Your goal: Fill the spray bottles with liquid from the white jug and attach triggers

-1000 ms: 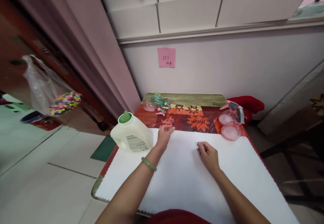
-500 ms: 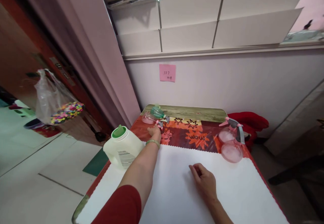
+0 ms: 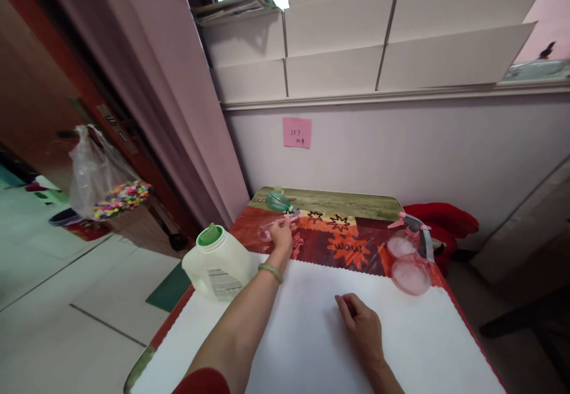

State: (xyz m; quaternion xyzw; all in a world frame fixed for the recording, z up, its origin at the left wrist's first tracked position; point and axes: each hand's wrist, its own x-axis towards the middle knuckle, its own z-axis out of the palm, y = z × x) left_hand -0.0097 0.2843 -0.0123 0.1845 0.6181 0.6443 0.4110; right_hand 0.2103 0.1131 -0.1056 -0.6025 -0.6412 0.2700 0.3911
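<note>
My left hand (image 3: 281, 235), a green bangle on its wrist, reaches to the far left of the table and is closed around the neck of a clear pink spray bottle (image 3: 265, 232), which lies on its side. Just behind it lies a green spray bottle (image 3: 278, 201). My right hand (image 3: 363, 324) is loosely curled over the white sheet (image 3: 307, 323), with nothing seen in it. Left of my left forearm stands a white jug (image 3: 218, 266) with a green cap. Two pink spray bottles, the nearer one (image 3: 410, 274) in front of the other (image 3: 399, 244), stand upright at the right.
The table (image 3: 369, 205) stands against the wall, which bears a pink note (image 3: 297, 133). A red item (image 3: 445, 222) lies beyond the right edge. A plastic bag of colourful pieces (image 3: 122, 199) hangs from the door at left.
My left hand has taken hold of the lying pink bottle and drawn it slightly towards me, away from the green one. The right hand stays nearly still. The view tilted up a little.
</note>
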